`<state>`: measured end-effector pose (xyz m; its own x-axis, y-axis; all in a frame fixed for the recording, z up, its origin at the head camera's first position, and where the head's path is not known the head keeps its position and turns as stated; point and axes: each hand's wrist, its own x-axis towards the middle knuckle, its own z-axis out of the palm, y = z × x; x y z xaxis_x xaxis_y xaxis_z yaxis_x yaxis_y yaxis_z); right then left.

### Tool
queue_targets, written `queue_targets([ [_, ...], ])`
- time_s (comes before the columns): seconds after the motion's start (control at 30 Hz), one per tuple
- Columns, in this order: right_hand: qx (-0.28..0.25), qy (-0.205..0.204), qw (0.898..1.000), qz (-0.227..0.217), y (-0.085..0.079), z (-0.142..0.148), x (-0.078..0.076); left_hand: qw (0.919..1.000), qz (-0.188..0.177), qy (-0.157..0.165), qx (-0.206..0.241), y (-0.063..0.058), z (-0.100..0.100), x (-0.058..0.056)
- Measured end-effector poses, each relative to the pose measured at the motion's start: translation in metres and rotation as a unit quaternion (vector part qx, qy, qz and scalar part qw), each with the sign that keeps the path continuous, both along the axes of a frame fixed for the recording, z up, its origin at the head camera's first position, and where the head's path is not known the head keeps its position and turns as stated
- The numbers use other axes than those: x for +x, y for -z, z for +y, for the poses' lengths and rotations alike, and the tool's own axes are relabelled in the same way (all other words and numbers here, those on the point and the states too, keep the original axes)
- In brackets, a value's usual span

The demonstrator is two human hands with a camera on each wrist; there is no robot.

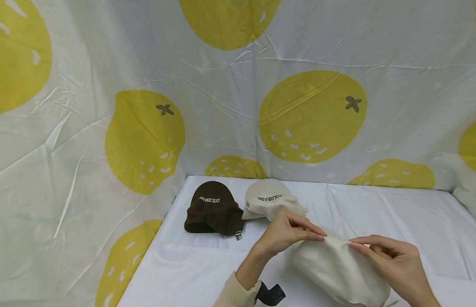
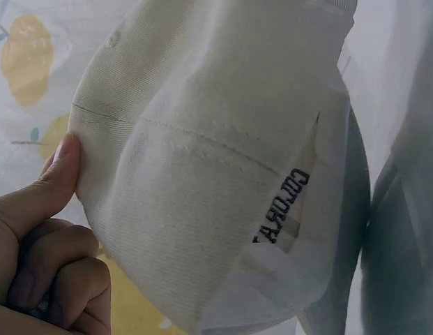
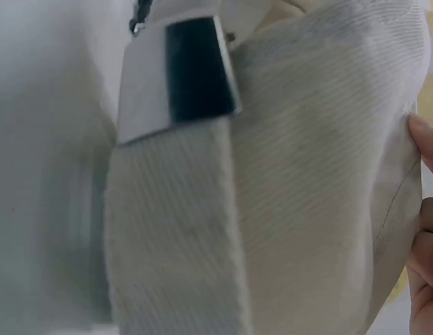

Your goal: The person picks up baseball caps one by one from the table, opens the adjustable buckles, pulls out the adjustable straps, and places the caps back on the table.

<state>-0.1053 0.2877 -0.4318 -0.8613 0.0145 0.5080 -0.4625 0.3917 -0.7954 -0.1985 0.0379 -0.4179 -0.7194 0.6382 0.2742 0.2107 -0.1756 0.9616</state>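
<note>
Before us we have a bench [image 1: 172, 277] spread with a smooth white cloth [image 1: 399, 213], a few faint creases running across it. On it, towards the far left corner, we see a dark brown cap [image 1: 212, 209] with pale lettering and a metal clasp [image 1: 238, 235], and just to its right a cream cap [image 1: 269, 194] with dark lettering.

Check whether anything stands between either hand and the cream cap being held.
Nothing visible does: the left hand and right hand both pinch the cream cap directly. The brown cap and other pale cap lie farther back.
</note>
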Motion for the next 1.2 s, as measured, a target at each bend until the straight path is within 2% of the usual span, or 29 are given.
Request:
queue_targets([
  [0.23,0.018,0.007,1.0,-0.002,-0.019,-0.018,-0.003,0.9999,0.005,0.009,0.012,-0.013,-0.02,-0.001],
  [0.33,0.024,0.009,1.0,0.0,-0.024,-0.024,-0.005,0.9999,0.006,0.003,0.013,-0.017,-0.026,-0.001],
  [0.6,-0.001,0.004,1.0,-0.019,-0.029,-0.041,-0.012,0.9994,0.011,-0.03,0.014,-0.023,-0.034,0.0],
  [0.73,-0.005,-0.004,1.0,-0.024,-0.032,-0.052,-0.015,0.9986,0.018,-0.05,-0.007,-0.024,-0.034,0.0],
  [0.97,-0.006,0.001,1.0,-0.006,-0.033,-0.069,-0.02,0.9972,0.009,-0.067,-0.031,-0.029,-0.04,0.002],
  [1.2,0.002,0.006,1.0,0.005,-0.035,-0.081,-0.025,0.9956,0.023,-0.086,-0.029,-0.031,-0.043,0.003],
])
